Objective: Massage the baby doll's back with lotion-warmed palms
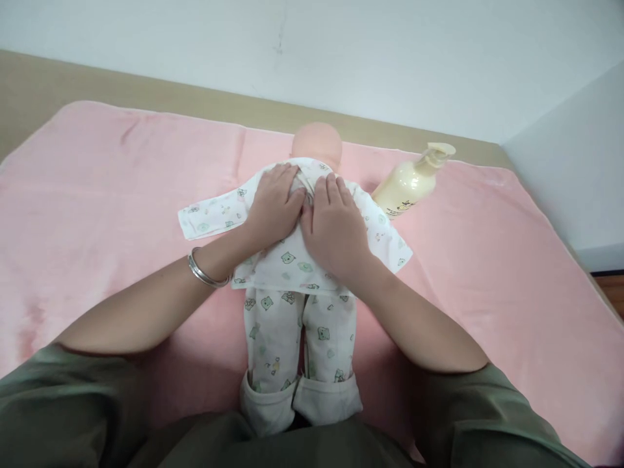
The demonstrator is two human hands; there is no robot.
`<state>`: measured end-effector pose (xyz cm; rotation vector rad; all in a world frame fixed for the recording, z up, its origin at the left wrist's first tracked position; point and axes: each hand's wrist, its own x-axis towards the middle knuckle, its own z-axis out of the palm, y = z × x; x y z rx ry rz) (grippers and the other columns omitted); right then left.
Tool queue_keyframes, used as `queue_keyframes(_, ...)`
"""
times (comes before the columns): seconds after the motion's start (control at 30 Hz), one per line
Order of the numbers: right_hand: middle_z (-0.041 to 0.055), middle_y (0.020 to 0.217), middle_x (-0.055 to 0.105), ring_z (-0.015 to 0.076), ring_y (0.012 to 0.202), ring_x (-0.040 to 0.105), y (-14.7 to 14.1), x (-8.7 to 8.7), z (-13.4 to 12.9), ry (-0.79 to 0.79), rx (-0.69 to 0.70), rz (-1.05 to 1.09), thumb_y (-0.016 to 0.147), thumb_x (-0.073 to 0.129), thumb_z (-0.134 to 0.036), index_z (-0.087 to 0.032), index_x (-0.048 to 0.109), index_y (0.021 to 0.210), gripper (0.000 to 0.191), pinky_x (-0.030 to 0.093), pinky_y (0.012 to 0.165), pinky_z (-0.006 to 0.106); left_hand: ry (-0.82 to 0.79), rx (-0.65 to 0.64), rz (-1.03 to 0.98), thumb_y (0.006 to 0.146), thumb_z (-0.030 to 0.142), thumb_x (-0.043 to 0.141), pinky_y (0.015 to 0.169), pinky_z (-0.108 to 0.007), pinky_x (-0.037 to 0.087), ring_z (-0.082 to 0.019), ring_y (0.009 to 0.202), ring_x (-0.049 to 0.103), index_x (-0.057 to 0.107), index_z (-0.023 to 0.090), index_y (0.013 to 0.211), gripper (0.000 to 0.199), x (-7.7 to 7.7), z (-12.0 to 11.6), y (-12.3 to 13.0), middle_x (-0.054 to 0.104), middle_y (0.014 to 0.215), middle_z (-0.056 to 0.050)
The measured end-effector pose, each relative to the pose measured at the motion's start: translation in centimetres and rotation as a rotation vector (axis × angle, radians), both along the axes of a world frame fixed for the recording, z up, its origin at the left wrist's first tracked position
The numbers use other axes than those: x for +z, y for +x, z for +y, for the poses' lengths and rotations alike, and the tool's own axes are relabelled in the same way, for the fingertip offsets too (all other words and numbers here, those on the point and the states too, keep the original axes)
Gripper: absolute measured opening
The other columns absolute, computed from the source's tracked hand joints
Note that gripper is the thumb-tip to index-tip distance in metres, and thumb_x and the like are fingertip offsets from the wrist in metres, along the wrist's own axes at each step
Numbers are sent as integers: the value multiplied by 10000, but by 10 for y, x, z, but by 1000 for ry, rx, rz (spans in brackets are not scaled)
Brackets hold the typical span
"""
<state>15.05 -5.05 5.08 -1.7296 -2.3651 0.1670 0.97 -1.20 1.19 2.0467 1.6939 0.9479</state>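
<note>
A baby doll (318,142) lies stretched out with its bald head away from me and no face showing. A white printed shirt (295,259) covers its torso, the sleeves spread to both sides. Matching trousers (275,331) with folded-up cuffs cover the legs. My left hand (275,203) rests flat on the upper left of the shirt, fingers pointing up and inward. Beside it, my right hand (336,224) lies flat on the upper right of the shirt. The two thumbs are close together at the middle. Neither hand grips anything.
A pink mat (146,169) lies under the doll on a beige surface (195,90). To the right of the doll's shoulder, a cream pump bottle (409,182) leans at a tilt in the picture. Behind runs a white wall (341,52).
</note>
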Motion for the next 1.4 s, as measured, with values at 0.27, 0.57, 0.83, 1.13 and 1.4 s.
queue_keyframes(0.27, 194, 1771, 257, 332, 1684, 195, 10, 7, 17, -93, 80, 74, 1046, 402, -197, -13, 318, 1676, 662, 194, 1411, 487, -55, 32, -63, 1018, 327, 369, 1398, -521, 223, -318, 1627, 350, 488, 75, 1554, 605, 1, -12, 9, 455, 1680, -190)
queue_keyframes(0.57, 185, 1771, 260, 333, 1687, 190, 19, -2, 32, -67, 76, 188, 1080, 313, -308, -8, 317, 1672, 663, 182, 1407, 555, -61, -16, -134, 965, 259, 435, 1411, -550, 161, -280, 1673, 261, 486, 166, 1582, 626, 1, -18, 12, 415, 1725, -104)
queue_keyframes(0.83, 224, 1736, 325, 385, 1662, 253, 4, 2, -1, 32, 101, 72, 1082, 358, -278, -8, 395, 1642, 623, 259, 1378, 594, -21, 20, -98, 965, 295, 391, 1369, -492, 331, -293, 1534, 496, 629, 168, 1433, 540, -3, 9, -4, 597, 1579, -122)
queue_keyframes(1.13, 193, 1769, 253, 314, 1686, 201, 24, -4, 53, -96, 22, 211, 1055, 372, -315, 18, 287, 1673, 707, 186, 1407, 548, 8, -29, 35, 1037, 322, 374, 1399, -580, 184, -328, 1670, 256, 448, 116, 1596, 601, 9, -38, 19, 373, 1738, -162)
queue_keyframes(1.4, 258, 1729, 320, 412, 1654, 260, 5, 4, 1, 8, 66, 46, 1080, 396, -277, 19, 371, 1645, 638, 242, 1381, 585, 2, 15, -78, 960, 293, 398, 1388, -486, 277, -288, 1571, 451, 590, 154, 1486, 577, -6, 3, -3, 557, 1620, -124)
